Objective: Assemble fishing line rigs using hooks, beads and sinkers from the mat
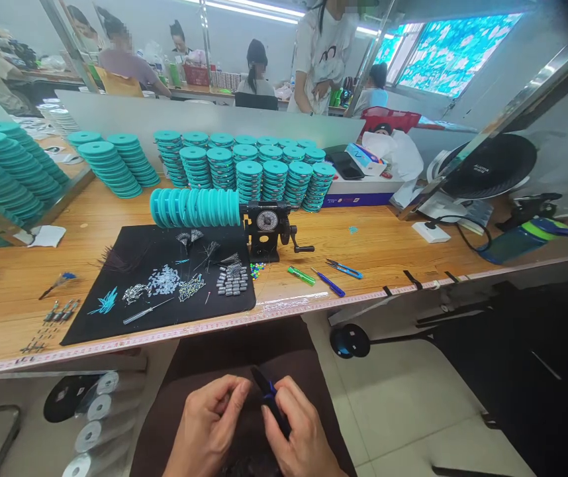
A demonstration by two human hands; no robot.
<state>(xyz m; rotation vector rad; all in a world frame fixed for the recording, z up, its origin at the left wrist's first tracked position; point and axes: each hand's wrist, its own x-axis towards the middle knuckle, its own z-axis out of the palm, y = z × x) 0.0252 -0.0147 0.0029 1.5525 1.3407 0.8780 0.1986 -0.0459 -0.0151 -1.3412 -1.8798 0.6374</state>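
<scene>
My left hand is closed, thumb and index finger pinched together above the dark brown cloth on my lap. Whatever is between the fingertips is too small to make out. In my right hand I grip pliers with dark jaws and black-and-blue handles. Their jaws point up and left, close beside the left fingertips. Ahead on the bench lies a black mat with small clear pieces, metal bits, grey cylinders and blue strips. A hand-cranked winder carries a row of turquoise spools.
Stacked turquoise spools line the back of the wooden bench. Right of the mat lie a green tool, a blue screwdriver and thread snips. A water bottle rests far right. Several people work beyond the partition.
</scene>
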